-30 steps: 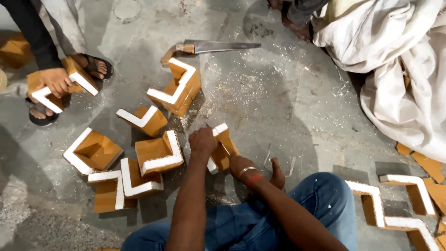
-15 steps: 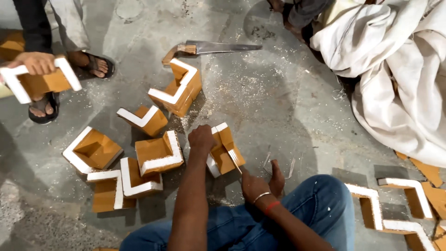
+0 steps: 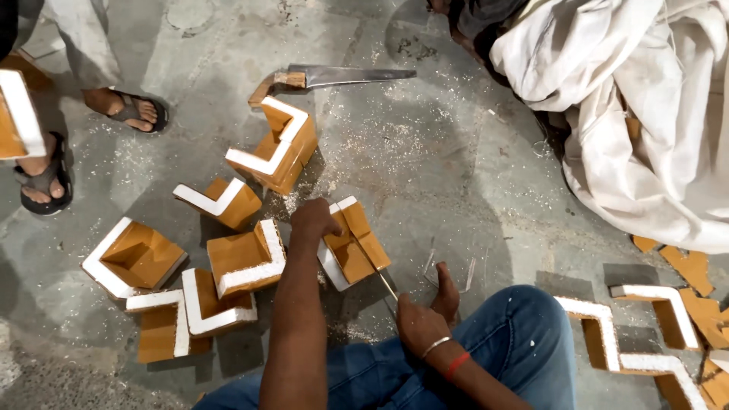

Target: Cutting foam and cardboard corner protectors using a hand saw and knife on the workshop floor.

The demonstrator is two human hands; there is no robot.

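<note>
I sit on a concrete floor. My left hand [image 3: 315, 221] presses on the top edge of an orange-brown L-shaped wooden corner piece with white edging [image 3: 351, 250], which stands on the floor in front of my knee. My right hand [image 3: 418, 326] is closed around a thin metal blade [image 3: 377, 272] that runs up across the corner piece. Sawdust lies around it.
Several similar corner pieces [image 3: 241, 262] lie to the left, and a taller one [image 3: 277, 152] stands behind them. A hand saw [image 3: 342, 76] lies at the back. White cloth [image 3: 645, 114] is heaped at right, more pieces [image 3: 645, 326] below it. Another person in sandals [image 3: 45, 182] holds a piece [image 3: 15, 114].
My right hand has drawn back from the corner piece towards my knee, with the blade in it. The other person's piece has moved up and left, to the frame's edge.
</note>
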